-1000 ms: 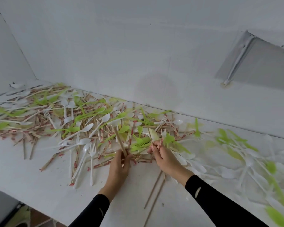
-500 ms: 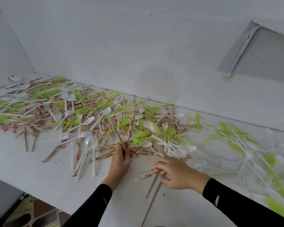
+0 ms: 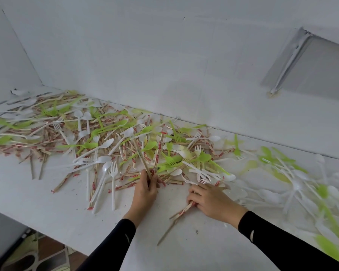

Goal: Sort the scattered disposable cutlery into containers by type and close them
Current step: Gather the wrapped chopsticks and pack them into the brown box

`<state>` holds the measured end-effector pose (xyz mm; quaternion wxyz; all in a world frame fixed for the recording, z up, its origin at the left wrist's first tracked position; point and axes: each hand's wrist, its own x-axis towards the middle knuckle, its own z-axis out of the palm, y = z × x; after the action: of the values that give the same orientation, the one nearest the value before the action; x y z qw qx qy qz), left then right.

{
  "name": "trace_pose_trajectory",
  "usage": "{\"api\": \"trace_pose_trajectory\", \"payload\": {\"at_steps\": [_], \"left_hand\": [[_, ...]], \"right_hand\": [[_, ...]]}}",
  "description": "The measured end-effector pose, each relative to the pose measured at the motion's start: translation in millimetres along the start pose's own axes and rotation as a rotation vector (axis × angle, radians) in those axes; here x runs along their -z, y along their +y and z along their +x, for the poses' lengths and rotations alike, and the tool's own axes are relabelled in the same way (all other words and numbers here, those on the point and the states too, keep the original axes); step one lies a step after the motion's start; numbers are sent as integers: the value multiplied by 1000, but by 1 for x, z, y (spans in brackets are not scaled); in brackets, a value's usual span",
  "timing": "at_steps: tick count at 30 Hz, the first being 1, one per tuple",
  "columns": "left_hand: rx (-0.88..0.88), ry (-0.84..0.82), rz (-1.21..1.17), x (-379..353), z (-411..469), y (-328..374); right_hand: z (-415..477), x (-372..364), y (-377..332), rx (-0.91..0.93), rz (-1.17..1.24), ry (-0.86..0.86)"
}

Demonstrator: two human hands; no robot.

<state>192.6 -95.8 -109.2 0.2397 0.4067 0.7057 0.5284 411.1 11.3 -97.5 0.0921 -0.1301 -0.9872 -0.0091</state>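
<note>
Wooden chopsticks with red-printed paper bands (image 3: 140, 153) stand gripped in left hand (image 3: 145, 192) fingers (image 3: 154, 179); right hand (image 3: 209, 201) fingers (image 3: 193, 192) curl round another chopstick pair (image 3: 183, 209) on white bench (image 3: 47, 202), white-and-green plastic cutlery pile (image 3: 106, 145) just beyond.

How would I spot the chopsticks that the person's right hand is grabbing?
On the white table, look at the bare strip in front of the cutlery pile. There the right hand grips the wrapped chopsticks, which poke out from under it toward the person. Unlike the pile's, they lie apart on bare tabletop, red-printed sleeve showing, beside a plain wooden stick.
</note>
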Motion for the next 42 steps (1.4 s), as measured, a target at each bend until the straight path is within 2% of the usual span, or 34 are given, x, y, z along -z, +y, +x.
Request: {"api": "trace_pose_trajectory", "payload": {"at_steps": [3, 7, 10, 15, 19, 22, 25, 27, 34, 37, 42], "left_hand": [[9, 9, -6, 0, -1, 0], [16, 17, -37, 1, 0, -1], [23, 21, -87, 2, -2, 3], [-16, -30, -53, 2, -2, 0], [-7, -8, -185, 0, 0, -6], [17, 20, -299, 2, 1, -2], [19, 36, -342, 1, 4, 11], [5, 38, -384, -2, 5, 22], [-72, 43, -361, -6, 7, 41], [-36, 37, -360, -8, 0, 39], [36, -31, -338, -17, -10, 35]], "right_hand": [[7, -8, 3, -4, -50, 18], [15, -3, 4, -84, 80, 74], [18, 15, 8, -269, 311, 167], [23, 54, 15, -667, 913, 383], [22, 74, 30, -847, 1120, 608], [18, 76, 40, -985, 1254, 697], [17, 76, 44, -1033, 1451, 767], [18, 75, 43, -1035, 1515, 767], [22, 77, 36, -888, 1442, 674], [23, 76, 36, -906, 1451, 655], [21, 64, 28, -966, 1350, 450]]}}
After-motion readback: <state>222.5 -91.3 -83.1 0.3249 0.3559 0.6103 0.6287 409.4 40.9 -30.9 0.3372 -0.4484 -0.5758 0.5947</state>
